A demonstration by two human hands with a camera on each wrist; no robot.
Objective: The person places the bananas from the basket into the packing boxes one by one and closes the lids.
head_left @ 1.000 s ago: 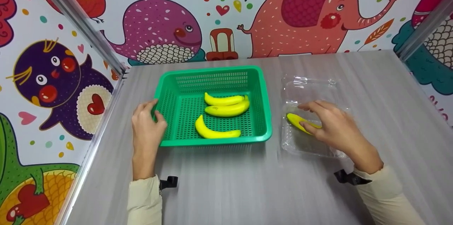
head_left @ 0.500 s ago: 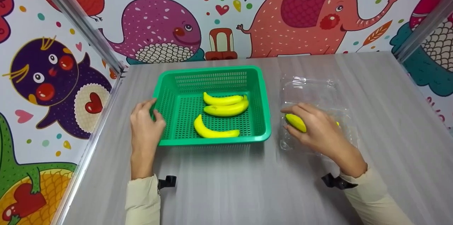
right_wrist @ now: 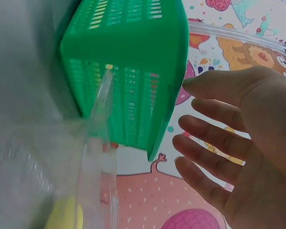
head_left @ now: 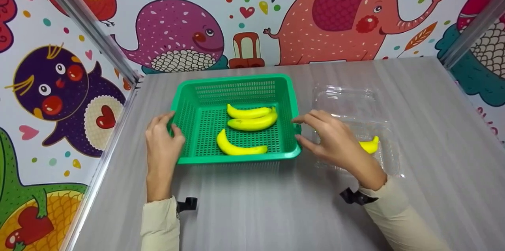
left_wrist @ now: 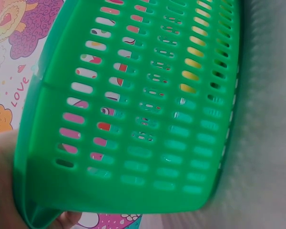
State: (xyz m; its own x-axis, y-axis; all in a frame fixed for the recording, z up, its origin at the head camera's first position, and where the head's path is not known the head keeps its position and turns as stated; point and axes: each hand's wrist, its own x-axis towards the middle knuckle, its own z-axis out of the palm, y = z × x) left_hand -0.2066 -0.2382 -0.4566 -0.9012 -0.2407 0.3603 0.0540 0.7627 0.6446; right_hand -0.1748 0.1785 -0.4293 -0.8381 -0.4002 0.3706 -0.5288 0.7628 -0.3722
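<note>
A green basket (head_left: 236, 159) stands on the table with three yellow bananas (head_left: 252, 120) in it, two side by side and one nearer the front. My left hand (head_left: 163, 138) grips its left rim, thumb over the edge; the left wrist view shows the slotted basket wall (left_wrist: 148, 109) close up. My right hand (head_left: 335, 138) is at the right rim with its fingers apart, and nothing shows between them in the right wrist view. To the right lies a clear plastic box (head_left: 388, 160) with a banana (head_left: 370, 146) in it, partly hidden behind my right hand.
The box's clear lid (head_left: 347, 103) lies folded back toward the far wall. Patterned walls (head_left: 252, 18) rise behind the table and on its left, with metal posts (head_left: 94, 30) at the corners. Grey tabletop (head_left: 252, 203) stretches in front of the basket.
My right hand has moved left from over the banana in the clear box to the basket's right rim; that banana stays in the box. My left hand keeps its place on the left rim.
</note>
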